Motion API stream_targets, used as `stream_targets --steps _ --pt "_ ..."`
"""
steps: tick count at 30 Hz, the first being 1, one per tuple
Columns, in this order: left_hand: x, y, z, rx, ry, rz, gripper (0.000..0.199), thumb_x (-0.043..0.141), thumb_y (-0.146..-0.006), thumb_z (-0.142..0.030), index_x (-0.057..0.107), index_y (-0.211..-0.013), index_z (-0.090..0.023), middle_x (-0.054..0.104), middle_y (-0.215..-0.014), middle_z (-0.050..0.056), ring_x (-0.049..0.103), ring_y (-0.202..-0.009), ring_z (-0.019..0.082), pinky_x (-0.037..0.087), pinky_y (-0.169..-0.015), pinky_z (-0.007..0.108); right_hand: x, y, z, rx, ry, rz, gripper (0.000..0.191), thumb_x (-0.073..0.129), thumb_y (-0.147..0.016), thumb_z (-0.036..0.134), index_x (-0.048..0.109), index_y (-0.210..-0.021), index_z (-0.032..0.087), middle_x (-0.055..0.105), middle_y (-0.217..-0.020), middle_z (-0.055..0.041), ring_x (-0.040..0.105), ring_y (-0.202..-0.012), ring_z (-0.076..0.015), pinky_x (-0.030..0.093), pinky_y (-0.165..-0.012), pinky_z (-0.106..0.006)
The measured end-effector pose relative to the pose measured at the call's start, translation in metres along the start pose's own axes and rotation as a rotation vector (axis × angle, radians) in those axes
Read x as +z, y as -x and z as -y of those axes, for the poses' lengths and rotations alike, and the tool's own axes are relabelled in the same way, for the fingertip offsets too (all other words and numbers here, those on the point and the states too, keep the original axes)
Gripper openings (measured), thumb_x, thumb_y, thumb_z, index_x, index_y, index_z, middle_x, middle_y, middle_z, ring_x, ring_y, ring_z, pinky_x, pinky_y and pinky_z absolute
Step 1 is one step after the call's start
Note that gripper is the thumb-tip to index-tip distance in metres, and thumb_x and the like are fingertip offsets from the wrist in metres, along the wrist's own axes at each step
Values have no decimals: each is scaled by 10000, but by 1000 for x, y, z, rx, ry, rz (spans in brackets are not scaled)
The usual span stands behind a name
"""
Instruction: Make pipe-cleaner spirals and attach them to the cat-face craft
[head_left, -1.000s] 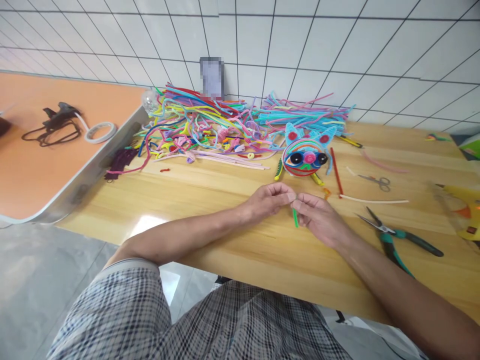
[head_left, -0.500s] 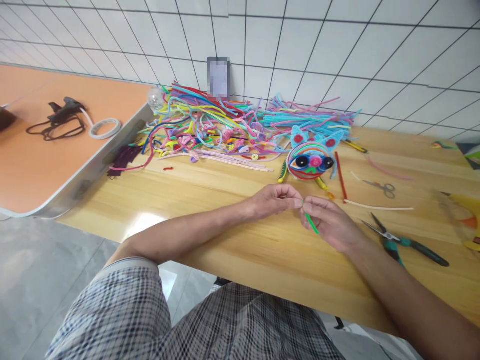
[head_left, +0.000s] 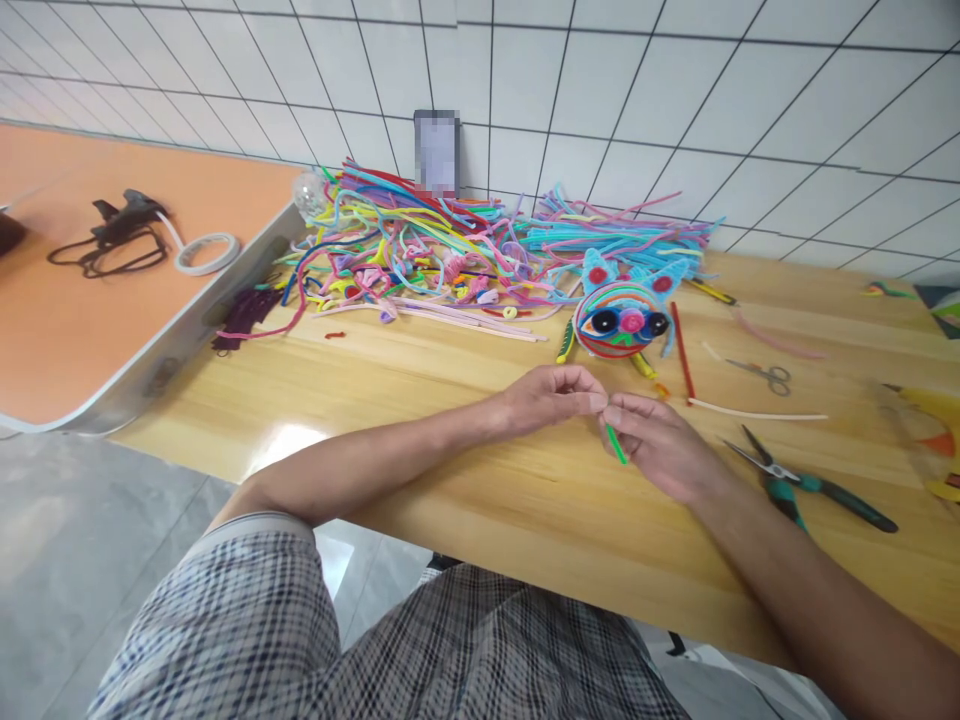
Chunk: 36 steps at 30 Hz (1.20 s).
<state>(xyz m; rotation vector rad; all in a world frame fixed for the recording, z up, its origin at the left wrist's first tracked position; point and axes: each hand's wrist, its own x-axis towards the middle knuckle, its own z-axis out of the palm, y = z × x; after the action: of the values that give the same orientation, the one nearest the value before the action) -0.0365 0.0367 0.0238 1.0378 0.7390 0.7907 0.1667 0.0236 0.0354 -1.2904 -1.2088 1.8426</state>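
My left hand (head_left: 562,395) and my right hand (head_left: 652,435) meet above the wooden table, fingertips together. Between them they pinch a short green pipe cleaner (head_left: 616,444), whose free end hangs down below the fingers; its upper part is hidden. Just behind my hands sits a cat-like face made of coiled pipe cleaners (head_left: 618,345), with black eyes, a pink nose and light-blue ears. Pliers (head_left: 784,472) with dark green handles lie spread beside my right wrist.
A heap of coloured pipe cleaners (head_left: 427,250) lies along the tiled wall, where a phone (head_left: 437,152) leans. Small scissors (head_left: 772,377), a red pipe cleaner (head_left: 682,355) and a pale one (head_left: 757,411) lie to the right. A tape roll (head_left: 207,254) rests on the orange surface at left.
The green pipe cleaner's hanging end shows a little shorter and steeper than before. My hands stay in nearly the same place, still pinching it.
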Motion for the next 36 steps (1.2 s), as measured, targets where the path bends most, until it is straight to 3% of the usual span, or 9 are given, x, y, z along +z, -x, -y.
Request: stream_targets --steps 4,10,14,19,24,28,32,36 --pt "-7 -3 -8 91 -82 57 426 962 -727 -500 740 -831 -152 706 -787 4 583 -743 113 434 -712 255 -6 1 5 -2 35 39 546 994 -646 646 664 -665 211 552 -616 24 447 -568 -111 294 -546 -289" --pt "10 10 8 -34 149 -99 563 981 -669 -606 686 -848 -160 535 -623 -72 349 -510 52 232 -513 243 4 0 -9 -52 -15 4 585 1009 -619 668 641 -670 216 529 -605 44 428 -550 -100 294 -535 -278" --pt "17 15 15 -124 340 -107 585 1000 -645 -593 621 -795 -172 483 -603 -87 332 -498 48 217 -493 222 12 -1 -14 -29 -76 -23 603 1024 -580 685 676 -712 210 573 -616 36 462 -556 -97 308 -532 -264" --pt "2 7 -3 -91 185 -32 549 1010 -647 -552 704 -845 -141 657 -731 -20 439 -532 50 283 -499 217 7 -1 -7 -22 -110 35 567 1022 -599 627 662 -711 203 560 -618 41 466 -553 -90 318 -530 -253" --pt "-4 3 -13 -46 24 -25 450 1003 -680 -457 746 -845 -126 638 -659 -27 424 -519 51 283 -499 217 2 -1 -4 -51 -91 73 532 980 -673 614 648 -700 199 578 -623 33 465 -555 -94 318 -533 -258" --pt "12 12 -3 -95 205 -110 450 1032 -638 -399 690 -775 -142 547 -590 -64 372 -485 41 265 -477 197 7 -4 -13 -101 -84 52 554 984 -668 643 648 -716 205 568 -619 47 476 -559 -93 317 -537 -252" --pt "23 20 6 -219 442 -195 414 998 -699 -345 634 -750 -156 504 -610 -74 342 -468 35 256 -456 183 10 -7 -20 -116 -79 33 564 966 -674 679 680 -757 201 574 -618 46 464 -548 -92 314 -525 -255" --pt "16 16 -1 -200 354 -146 446 1003 -704 -411 644 -756 -152 607 -694 -41 408 -481 36 303 -455 184 6 -7 -16 -83 -124 62 523 972 -676 631 716 -795 190 592 -641 38 467 -548 -91 311 -517 -255"
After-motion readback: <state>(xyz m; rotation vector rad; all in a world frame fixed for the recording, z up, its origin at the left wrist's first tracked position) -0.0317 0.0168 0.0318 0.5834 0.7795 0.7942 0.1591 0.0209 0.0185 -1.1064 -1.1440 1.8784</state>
